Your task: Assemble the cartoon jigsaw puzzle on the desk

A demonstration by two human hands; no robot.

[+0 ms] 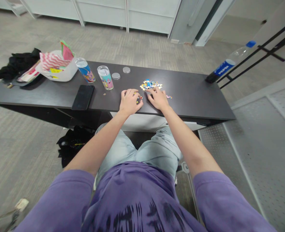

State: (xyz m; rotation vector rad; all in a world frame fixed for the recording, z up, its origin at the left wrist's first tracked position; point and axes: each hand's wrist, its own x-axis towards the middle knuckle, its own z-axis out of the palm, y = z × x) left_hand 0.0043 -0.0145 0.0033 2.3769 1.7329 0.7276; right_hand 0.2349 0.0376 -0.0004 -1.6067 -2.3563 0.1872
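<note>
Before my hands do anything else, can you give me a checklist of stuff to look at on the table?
1. Puzzle pieces all in one pile: not ok, some lie apart by the hands.
2. Right hand near the pile: ok, its fingertips are at the near side.
3. Left hand gripping a piece: cannot tell, though pieces show by its fingers.
4. Phone well back from the table's front edge: not ok, it reaches the edge.
5. Bottle capped: ok, blue cap on.
</note>
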